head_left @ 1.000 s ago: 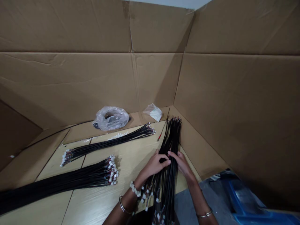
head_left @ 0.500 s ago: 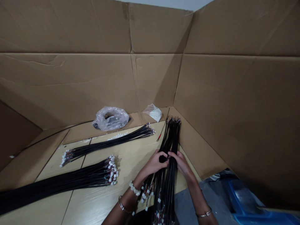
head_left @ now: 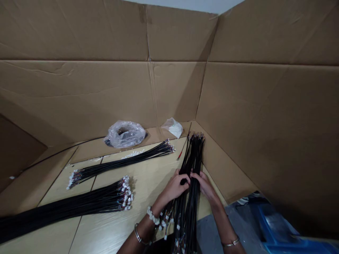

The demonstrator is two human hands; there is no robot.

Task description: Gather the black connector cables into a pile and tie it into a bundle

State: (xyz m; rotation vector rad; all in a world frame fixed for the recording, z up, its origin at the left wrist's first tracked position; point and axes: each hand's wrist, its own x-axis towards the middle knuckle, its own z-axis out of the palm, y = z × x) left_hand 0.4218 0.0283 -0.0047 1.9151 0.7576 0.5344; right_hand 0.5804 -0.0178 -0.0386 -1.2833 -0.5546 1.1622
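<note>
Bagged coil lies behind 2 wire bundles.

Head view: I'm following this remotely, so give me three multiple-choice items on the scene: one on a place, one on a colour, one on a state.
1. Where is the clear plastic bag?
A) On the grey floor
B) At the back, against the cardboard wall
C) Inside the blue bin

2. What colour are the wires in the bundle between the left hand and the right hand?
A) Red
B) White
C) Black

3. What are both hands doing?
A) Gripping the bundle
B) Lying flat, off the wires
C) Holding the bag

1: B, the bag sits at the foot of the wall.
2: C, the sheaths show black along the bundle.
3: A, the fingers close around the wires.
</note>
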